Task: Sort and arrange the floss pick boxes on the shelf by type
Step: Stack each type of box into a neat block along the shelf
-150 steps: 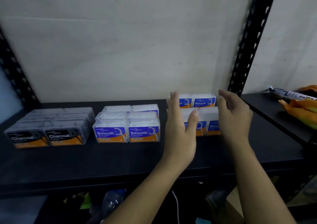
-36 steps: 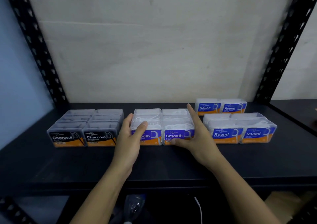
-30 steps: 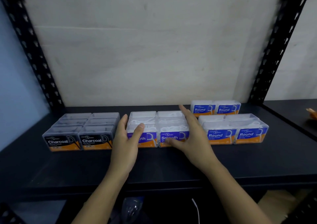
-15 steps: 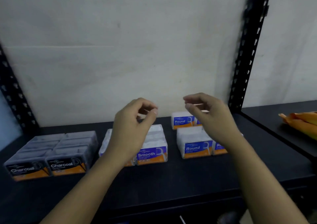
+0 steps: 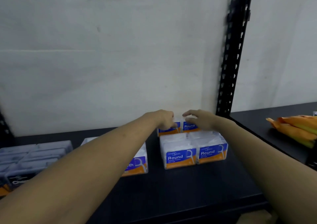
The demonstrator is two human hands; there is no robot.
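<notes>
While both forearms are reaching across the shelf (image 5: 171, 189), they are hiding a good part of the stock. The left forearm is covering most of the Smooth box (image 5: 138, 163), so only the letters "th" and the orange base are showing. It is also crossing the Charcoal boxes (image 5: 34, 155), whose front label is blurring and running off the left edge. Number of Smooth boxes behind the arm: cannot tell. The left hand (image 5: 163, 119) is sitting on the rear left Round box (image 5: 169, 131), with fingers curling down over its top and front face and gripping it. That label is mostly covered and the word is not legible. The right hand (image 5: 200, 120) is lying over the rear right Round box (image 5: 189, 127), fingers loosely arched and slightly apart, thumb pointing toward the left hand. It is touching the lid without closing round it; how firmly it is pressing is not showing. The two rear boxes are standing side by side, touching, at the back of the shelf close to the wall (image 5: 120, 60). Just in front of them the front Round boxes (image 5: 181, 157) are standing as a touching pair, labels facing the camera. The upright post (image 5: 230, 60) is rising behind the right hand. Beyond it the orange packets (image 5: 295, 129) are lying on the neighbouring shelf, cut off by the right edge.
</notes>
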